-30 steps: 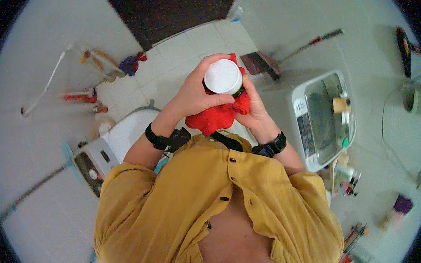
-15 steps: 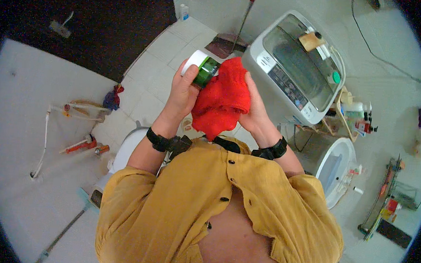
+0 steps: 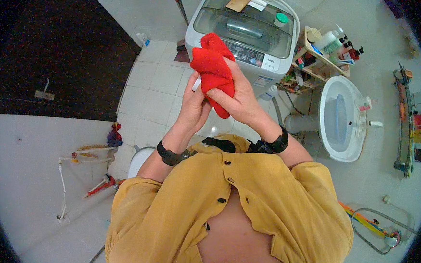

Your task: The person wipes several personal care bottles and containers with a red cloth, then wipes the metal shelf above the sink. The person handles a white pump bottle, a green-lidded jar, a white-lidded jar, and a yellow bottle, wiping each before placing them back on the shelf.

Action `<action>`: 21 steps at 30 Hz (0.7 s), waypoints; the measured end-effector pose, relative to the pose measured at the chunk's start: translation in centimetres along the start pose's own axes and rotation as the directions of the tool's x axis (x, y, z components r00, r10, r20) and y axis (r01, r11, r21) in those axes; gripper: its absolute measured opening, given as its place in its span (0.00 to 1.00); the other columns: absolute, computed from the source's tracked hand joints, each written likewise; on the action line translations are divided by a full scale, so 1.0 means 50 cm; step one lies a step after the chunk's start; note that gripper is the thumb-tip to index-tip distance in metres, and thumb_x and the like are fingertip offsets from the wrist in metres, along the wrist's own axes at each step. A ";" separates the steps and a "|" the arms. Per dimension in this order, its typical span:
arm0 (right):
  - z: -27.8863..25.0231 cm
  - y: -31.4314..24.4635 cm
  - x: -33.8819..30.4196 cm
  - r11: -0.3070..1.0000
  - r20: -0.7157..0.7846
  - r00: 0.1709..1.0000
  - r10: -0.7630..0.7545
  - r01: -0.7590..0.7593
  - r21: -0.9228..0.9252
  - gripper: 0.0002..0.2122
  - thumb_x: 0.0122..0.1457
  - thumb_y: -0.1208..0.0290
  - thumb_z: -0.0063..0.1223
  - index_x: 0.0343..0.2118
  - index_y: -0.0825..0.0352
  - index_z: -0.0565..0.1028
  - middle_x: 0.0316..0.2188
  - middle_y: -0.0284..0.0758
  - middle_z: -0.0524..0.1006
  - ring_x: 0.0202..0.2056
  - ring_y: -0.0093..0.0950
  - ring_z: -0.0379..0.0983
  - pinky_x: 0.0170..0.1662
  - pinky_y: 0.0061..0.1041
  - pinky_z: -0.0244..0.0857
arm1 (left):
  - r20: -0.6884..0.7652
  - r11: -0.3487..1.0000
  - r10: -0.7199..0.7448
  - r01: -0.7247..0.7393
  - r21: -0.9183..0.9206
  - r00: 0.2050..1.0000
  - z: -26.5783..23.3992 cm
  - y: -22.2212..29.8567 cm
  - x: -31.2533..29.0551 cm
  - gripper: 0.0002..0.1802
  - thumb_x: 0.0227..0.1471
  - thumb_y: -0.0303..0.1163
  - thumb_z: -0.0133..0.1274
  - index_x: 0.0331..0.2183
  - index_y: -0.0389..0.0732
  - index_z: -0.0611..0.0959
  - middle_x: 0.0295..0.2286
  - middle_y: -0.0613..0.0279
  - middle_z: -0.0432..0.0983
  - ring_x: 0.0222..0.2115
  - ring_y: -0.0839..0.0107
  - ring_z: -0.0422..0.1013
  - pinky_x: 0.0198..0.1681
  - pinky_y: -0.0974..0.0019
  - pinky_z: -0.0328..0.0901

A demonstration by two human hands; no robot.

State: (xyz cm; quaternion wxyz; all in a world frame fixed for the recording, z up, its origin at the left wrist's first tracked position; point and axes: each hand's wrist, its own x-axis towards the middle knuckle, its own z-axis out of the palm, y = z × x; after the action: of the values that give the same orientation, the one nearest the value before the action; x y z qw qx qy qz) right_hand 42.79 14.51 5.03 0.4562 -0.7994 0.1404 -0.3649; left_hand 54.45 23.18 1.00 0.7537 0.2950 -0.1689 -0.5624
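Evidently the handling is under way rather than finished: both hands are raised and occupied, and neither the red cloth (image 3: 214, 69) nor the white object (image 3: 196, 85) tucked against it is set down. What is done so far is that the two are brought together in the hands; how much remains cannot be read from the view.

The right hand (image 3: 236, 92) has its fingers closed on the cloth, its thumb pressed across the lower folds. The left hand (image 3: 193, 104) is curled just beside it, and its fingers appear to be closed around the white object, though their grip is partly covered. The cloth is held in the air and, as seen from above, overlaps the near left corner of the washing machine (image 3: 252, 74). Near that machine's far edge lies a flat gold phone (image 3: 240, 1), with a green-lidded container (image 3: 281, 20) toward the far right corner.

Only a pale sliver of the white object is visible, so its shape and any lid or contents are hidden. The cloth's underside and some left fingers are out of sight too, and the left end of the sleeves' dark wristband (image 3: 170, 154) blurs into shadow.
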 end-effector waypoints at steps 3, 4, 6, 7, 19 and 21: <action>-0.022 0.001 -0.028 0.903 -0.051 0.971 0.233 -0.196 0.382 0.30 0.58 0.61 0.55 0.60 0.65 0.57 0.50 0.40 0.70 0.52 0.33 0.66 0.57 0.34 0.59 | 0.016 0.959 0.090 -0.091 0.268 0.996 0.038 -0.012 -0.012 0.29 0.58 0.37 0.51 0.56 0.40 0.61 0.51 0.62 0.66 0.52 0.65 0.65 0.55 0.59 0.63; -0.028 0.005 -0.031 0.836 -0.051 0.961 0.272 -0.210 0.507 0.28 0.62 0.59 0.50 0.61 0.64 0.56 0.51 0.36 0.68 0.53 0.27 0.65 0.56 0.31 0.60 | -0.013 0.938 0.079 -0.070 0.338 0.997 0.049 -0.013 -0.014 0.34 0.52 0.32 0.57 0.56 0.40 0.60 0.50 0.60 0.65 0.51 0.66 0.65 0.54 0.60 0.63; -0.039 0.012 -0.042 0.653 -0.028 0.922 0.386 -0.252 0.714 0.28 0.63 0.56 0.49 0.61 0.62 0.55 0.53 0.35 0.66 0.54 0.26 0.64 0.57 0.30 0.59 | 0.097 0.767 0.265 -0.271 0.582 0.959 0.071 -0.022 -0.012 0.36 0.47 0.28 0.61 0.55 0.42 0.61 0.48 0.60 0.65 0.49 0.68 0.65 0.53 0.63 0.63; -0.046 0.016 -0.049 0.534 -0.002 0.895 0.447 -0.265 0.803 0.28 0.63 0.55 0.48 0.61 0.62 0.54 0.54 0.34 0.66 0.54 0.26 0.63 0.57 0.30 0.59 | 0.172 0.642 0.343 -0.364 0.675 0.924 0.081 -0.028 -0.009 0.38 0.44 0.26 0.63 0.54 0.43 0.61 0.48 0.60 0.65 0.48 0.69 0.65 0.52 0.64 0.63; -0.119 0.026 -0.141 0.183 0.042 0.932 0.360 -0.115 0.976 0.30 0.61 0.51 0.51 0.61 0.58 0.56 0.56 0.32 0.65 0.57 0.28 0.62 0.59 0.35 0.58 | 0.214 0.590 0.406 -0.434 0.681 0.888 0.185 -0.112 0.013 0.43 0.41 0.33 0.68 0.55 0.38 0.62 0.50 0.54 0.67 0.50 0.66 0.66 0.53 0.63 0.62; -0.136 0.016 -0.144 0.130 0.021 0.911 0.412 -0.082 0.988 0.29 0.61 0.51 0.51 0.60 0.58 0.58 0.55 0.32 0.67 0.56 0.28 0.63 0.58 0.35 0.59 | 0.341 0.481 0.403 -0.514 0.711 0.849 0.201 -0.121 0.024 0.45 0.40 0.33 0.69 0.56 0.38 0.62 0.52 0.50 0.66 0.52 0.64 0.65 0.56 0.61 0.60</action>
State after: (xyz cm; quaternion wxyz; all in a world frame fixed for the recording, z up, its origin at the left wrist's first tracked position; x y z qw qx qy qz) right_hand 33.05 13.83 3.23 0.8906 -0.2300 0.0635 -0.3872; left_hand 44.41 18.29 4.80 0.6583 0.4992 -0.5157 -0.2269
